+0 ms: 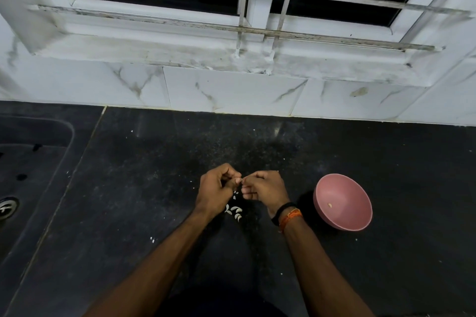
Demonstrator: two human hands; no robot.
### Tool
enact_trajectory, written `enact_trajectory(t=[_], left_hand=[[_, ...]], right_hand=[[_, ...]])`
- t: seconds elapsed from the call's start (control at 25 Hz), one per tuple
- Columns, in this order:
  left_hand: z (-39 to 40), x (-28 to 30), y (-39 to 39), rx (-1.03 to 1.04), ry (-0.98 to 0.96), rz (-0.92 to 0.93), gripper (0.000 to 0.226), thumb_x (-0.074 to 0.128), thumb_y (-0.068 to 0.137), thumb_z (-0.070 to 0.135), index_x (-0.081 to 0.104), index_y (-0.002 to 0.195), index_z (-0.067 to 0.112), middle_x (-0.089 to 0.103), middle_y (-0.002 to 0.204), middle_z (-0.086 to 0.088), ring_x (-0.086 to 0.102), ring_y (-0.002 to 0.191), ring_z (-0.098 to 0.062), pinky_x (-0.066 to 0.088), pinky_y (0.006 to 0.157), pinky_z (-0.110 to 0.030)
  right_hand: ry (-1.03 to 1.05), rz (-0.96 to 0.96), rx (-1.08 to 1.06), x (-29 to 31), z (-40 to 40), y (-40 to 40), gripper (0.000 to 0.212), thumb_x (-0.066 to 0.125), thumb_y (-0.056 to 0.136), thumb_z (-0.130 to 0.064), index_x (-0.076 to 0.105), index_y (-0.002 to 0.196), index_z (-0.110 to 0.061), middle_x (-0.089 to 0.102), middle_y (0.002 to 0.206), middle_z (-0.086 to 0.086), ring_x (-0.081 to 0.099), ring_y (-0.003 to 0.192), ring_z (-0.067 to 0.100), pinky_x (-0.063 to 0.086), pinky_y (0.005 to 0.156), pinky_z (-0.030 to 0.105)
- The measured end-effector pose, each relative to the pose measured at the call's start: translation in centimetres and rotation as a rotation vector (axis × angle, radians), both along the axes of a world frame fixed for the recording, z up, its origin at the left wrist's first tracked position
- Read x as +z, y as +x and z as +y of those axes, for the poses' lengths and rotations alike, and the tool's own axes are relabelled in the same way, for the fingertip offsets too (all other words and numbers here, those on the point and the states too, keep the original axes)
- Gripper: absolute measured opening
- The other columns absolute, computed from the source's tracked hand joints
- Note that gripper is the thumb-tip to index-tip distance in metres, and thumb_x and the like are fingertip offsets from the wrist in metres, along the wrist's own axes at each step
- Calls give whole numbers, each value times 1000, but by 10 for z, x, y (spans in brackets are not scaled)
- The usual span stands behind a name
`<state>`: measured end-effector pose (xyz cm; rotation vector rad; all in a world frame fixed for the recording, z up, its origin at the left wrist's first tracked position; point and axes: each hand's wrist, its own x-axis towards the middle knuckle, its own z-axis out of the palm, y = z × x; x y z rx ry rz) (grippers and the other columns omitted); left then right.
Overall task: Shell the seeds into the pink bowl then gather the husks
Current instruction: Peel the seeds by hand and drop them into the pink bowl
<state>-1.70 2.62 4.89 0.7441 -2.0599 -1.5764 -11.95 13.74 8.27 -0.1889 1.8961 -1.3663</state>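
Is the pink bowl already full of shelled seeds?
No, the pink bowl holds only one small pale kernel on its otherwise bare inside.

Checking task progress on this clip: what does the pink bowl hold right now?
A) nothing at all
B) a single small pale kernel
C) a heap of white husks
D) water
B: the pink bowl shows one small pale kernel on its inner wall, while the pile of white seeds lies on the dark counter beneath the two hands.
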Motion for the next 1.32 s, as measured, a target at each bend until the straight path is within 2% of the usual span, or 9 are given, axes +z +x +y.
enact_trajectory(t=[0.2,0.36,0.52,0.68,0.84,1.0,1.16,1.32], left_hand=[[4,-4,3,4,-3,-20,16,71,88,1,70,81,15,72,77,3,70,77,-14,59,70,-33],[2,-4,6,29,75,24,14,74,86,1,72,83,14,74,80,0,72,81,-20,60,73,-35],[-1,-3,7,72,160,53,13,73,86,-2,72,84,11,74,80,-4,71,77,-18,60,74,-36],[-1,-4,6,94,305,131,12,71,87,-5,73,88,6,74,82,-12,72,76,-26,61,76,-41],[-3,-3,5,70,283,129,12,73,87,-1,75,90,11,75,85,-9,73,80,-31,62,77,-43],[-7,-5,2,96,276,117,15,73,87,0,76,89,14,75,85,-7,73,80,-26,62,76,-41],[-8,-8,2,117,298,116,18,72,87,-2,77,88,15,75,85,-7,72,79,-21,61,74,-39],[-7,-8,4,113,298,115,15,72,87,-2,76,90,12,75,86,-7,72,82,-21,61,74,-36]], right_hand=[[20,-66,-14,-2,2,1,8,67,87,-3,72,87,3,71,68,8,67,60,12,56,61,26],[-25,-178,-39,7,-1,4,8,67,88,-1,72,91,5,71,69,8,67,59,13,58,58,25],[-97,-301,-20,14,3,-1,15,68,90,-1,72,101,8,74,79,12,72,71,17,63,69,29],[-115,-184,51,11,4,0,16,69,93,-4,73,103,8,75,83,15,72,75,18,62,75,32],[-104,-101,63,5,0,-5,14,69,93,-5,74,100,6,75,85,17,73,75,20,62,74,32],[-13,31,82,1,-1,-7,8,68,93,-5,76,95,-2,76,86,14,74,73,17,61,70,30],[131,300,195,-1,-1,-7,28,56,89,4,76,98,-13,77,86,6,76,76,15,62,69,27],[77,278,225,-2,-2,-3,16,62,97,-6,74,100,-15,77,85,4,76,71,14,61,65,26]])
